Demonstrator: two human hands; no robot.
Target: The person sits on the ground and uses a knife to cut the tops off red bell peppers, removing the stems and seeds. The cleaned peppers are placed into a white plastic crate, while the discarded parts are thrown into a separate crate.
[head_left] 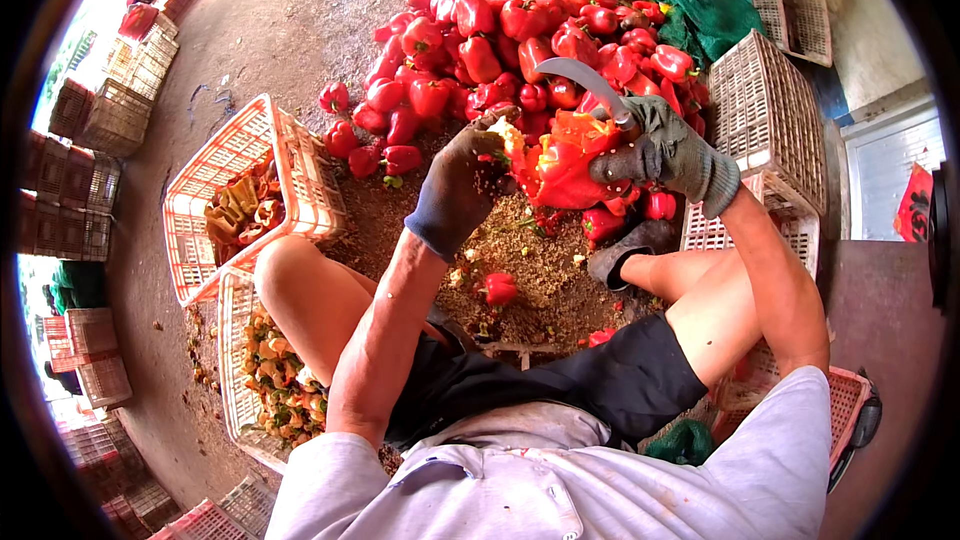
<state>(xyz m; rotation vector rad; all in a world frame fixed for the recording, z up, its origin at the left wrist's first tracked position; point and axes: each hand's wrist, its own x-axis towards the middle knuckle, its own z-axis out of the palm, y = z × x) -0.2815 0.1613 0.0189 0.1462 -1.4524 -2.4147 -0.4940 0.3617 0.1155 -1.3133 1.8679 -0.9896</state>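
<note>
Both my hands wear dark, soiled work gloves. In my right hand point(664, 154) are a curved, sickle-like knife point(581, 79) and a cut-open red bell pepper point(574, 172). The blade points up and left, away from the pepper's torn flesh. My left hand point(463, 176) pinches a pale, seedy pepper core point(510, 141) at the pepper's left side; whether the core is fully detached I cannot tell. Seeds cling to the pepper and both gloves. Beyond my hands lies a large heap of whole red bell peppers point(476, 56).
Left of my knees stand an orange-and-white plastic crate point(300, 165) with brownish pieces and a white crate point(234, 360) of pepper cores. Stacked crates point(769, 105) are at the right, near green netting point(697, 4). Seeds point(540, 292) and a loose red pepper point(499, 289) lie between my legs.
</note>
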